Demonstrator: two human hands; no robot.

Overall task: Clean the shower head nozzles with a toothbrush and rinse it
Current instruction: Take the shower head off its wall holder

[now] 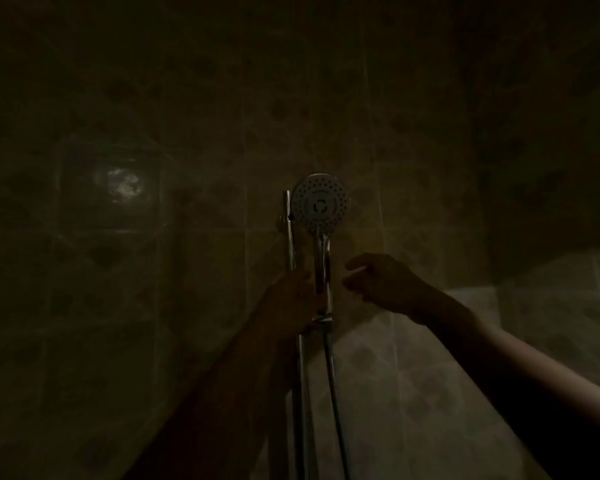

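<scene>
The left hand [300,296] grips the shower head [321,202] by its handle, nozzle face above that hand: rigid, light, probably slick chrome. The right hand [378,282] hovers just beside, fingers curled; holding anything, I cannot tell.

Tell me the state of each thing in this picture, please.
shower head: seated in its holder, no spray seen
hose: hangs down
left hand: curled round the handle, seems to grip
right hand: loosely curled, beside the handle, touches nothing
</scene>
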